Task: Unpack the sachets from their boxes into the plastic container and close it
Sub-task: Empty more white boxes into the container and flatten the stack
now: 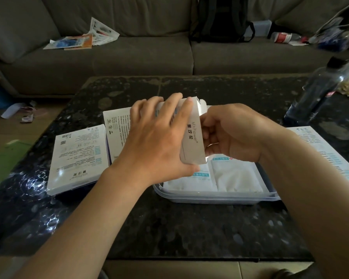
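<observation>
My left hand (155, 137) grips a white sachet box (191, 137), held on edge above the clear plastic container (216, 196), fingers over its top and thumb under its lower corner. My right hand (230, 133) is at the box's right side, fingers curled against its open end; what they hold is hidden. White sachets (236, 176) with teal labels lie flat inside the container. Two more white boxes lie on the dark table: one (79, 158) at the left, another (117, 125) behind it, partly hidden by my left hand.
A flat white box or sheet (328, 150) lies at the table's right edge. A dark plastic bottle (314, 91) stands at the back right beside a bag. Behind the table is a grey sofa (149, 53) with papers, a backpack and clutter. Litter lies on the floor at left.
</observation>
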The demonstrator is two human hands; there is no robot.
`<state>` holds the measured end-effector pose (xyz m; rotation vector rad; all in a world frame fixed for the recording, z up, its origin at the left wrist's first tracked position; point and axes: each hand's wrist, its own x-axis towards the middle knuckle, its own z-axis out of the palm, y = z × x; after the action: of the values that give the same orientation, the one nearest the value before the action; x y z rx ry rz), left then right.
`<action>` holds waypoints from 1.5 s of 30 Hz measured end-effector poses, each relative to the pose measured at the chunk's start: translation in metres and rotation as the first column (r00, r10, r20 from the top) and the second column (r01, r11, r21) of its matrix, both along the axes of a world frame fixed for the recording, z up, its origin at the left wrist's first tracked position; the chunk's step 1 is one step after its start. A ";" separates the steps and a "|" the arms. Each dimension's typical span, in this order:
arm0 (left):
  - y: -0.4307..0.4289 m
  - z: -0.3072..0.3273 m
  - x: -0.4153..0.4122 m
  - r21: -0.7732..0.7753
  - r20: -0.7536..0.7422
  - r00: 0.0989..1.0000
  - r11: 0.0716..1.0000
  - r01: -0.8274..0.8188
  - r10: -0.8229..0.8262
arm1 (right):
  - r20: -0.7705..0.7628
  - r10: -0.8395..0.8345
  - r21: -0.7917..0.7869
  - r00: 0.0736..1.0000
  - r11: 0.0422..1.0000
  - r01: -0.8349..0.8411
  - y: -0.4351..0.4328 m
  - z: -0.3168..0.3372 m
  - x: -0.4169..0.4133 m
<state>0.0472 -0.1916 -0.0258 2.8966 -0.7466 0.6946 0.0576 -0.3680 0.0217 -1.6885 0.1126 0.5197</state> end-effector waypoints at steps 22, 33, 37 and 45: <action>0.012 0.004 0.007 -0.075 -0.073 0.997 0.996 -0.039 0.033 | 0.199 -0.102 0.055 0.975 0.994 0.093 -0.003 -0.012 0.007; 0.020 0.005 0.010 -0.056 -0.131 0.987 0.994 -0.097 0.089 | 0.224 -0.130 0.049 0.966 0.991 0.122 -0.017 -0.011 0.009; 0.018 0.005 0.009 -0.057 -0.128 0.988 0.994 -0.090 0.082 | 0.268 -0.025 -0.004 0.963 1.000 0.027 -0.016 -0.013 0.007; 0.021 0.008 0.011 -0.032 -0.151 0.978 0.988 -0.148 0.142 | 0.225 -0.202 0.131 0.953 0.976 0.176 -0.034 -0.005 0.009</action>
<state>0.0580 -0.1707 -0.0183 2.9450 -0.5015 0.4930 0.0663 -0.4025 0.0169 -1.5998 0.0698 0.1750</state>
